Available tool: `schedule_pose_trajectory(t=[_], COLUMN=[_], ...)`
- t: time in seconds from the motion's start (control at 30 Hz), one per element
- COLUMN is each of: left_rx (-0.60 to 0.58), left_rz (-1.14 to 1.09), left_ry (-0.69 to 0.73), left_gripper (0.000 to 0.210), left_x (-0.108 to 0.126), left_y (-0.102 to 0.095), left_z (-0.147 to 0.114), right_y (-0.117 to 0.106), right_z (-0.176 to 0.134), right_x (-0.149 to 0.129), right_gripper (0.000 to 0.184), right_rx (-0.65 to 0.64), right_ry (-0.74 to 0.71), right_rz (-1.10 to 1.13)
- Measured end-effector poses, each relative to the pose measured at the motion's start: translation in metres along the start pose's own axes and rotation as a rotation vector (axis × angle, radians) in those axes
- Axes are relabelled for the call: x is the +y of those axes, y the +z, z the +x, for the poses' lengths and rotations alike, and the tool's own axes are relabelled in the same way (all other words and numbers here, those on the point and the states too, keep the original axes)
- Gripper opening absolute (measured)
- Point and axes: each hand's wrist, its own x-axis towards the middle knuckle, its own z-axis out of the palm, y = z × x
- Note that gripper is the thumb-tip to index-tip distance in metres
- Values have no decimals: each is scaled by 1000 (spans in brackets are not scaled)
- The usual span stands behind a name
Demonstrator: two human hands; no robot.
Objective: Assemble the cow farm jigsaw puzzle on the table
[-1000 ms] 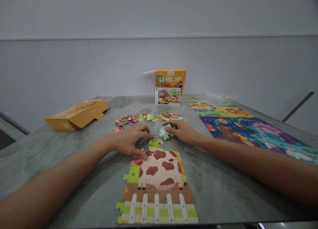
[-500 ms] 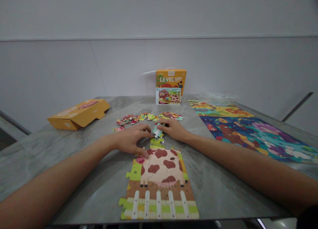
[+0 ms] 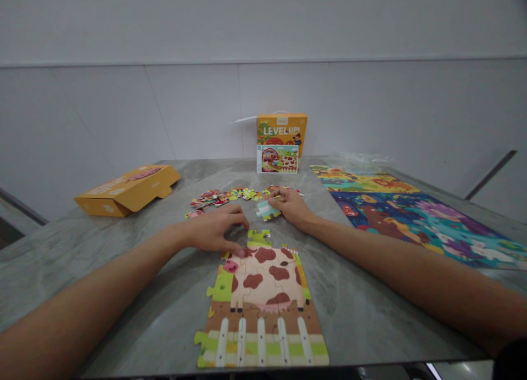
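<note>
A partly joined jigsaw puzzle of a spotted cow behind a white fence lies flat at the table's front edge. One green piece sticks up from its top row. My left hand is at the puzzle's upper left corner, thumb resting near the cow's head, fingers curved and apart, holding nothing. In my right hand is a light blue and green puzzle piece, pinched by its right side just beyond the green piece and apart from it. Loose puzzle pieces lie heaped in an arc behind both hands.
A picture card of a farm leans on an orange box by the wall. Another orange box lies at the left. Two finished puzzles spread over the right side, with clear plastic wrap behind them.
My right hand has moved slightly right and away from my left hand with the light blue and green piece, which is now turned flatter. My left hand has barely moved.
</note>
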Motion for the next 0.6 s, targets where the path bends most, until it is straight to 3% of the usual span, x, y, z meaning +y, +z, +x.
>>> schedule_pose_trajectory(t=[0.1, 0.17, 0.27, 0.37, 0.5, 0.6], left_rx=[-4, 20, -35, -156, -189, -197], left_rz=[5, -41, -199, -171, -151, -151], left_ry=[-9, 98, 343, 444, 403, 387], left_gripper=[52, 49, 76, 100, 94, 88], left_x=[10, 30, 70, 97, 101, 96], left_y=[-5, -6, 3, 21, 38, 39], left_z=[-1, -1, -2, -2, -1, 0], right_y=[1, 1, 3, 5, 7, 8], right_z=[-3, -4, -6, -7, -10, -11], right_x=[-4, -5, -4, -3, -4, -6], right_gripper=[13, 16, 21, 21, 16, 14], right_rx=[4, -1, -66, -91, 26, 16], right_ry=[-28, -35, -24, -3, -122, -174], right_rz=[0, 1, 4, -44, -366, -585])
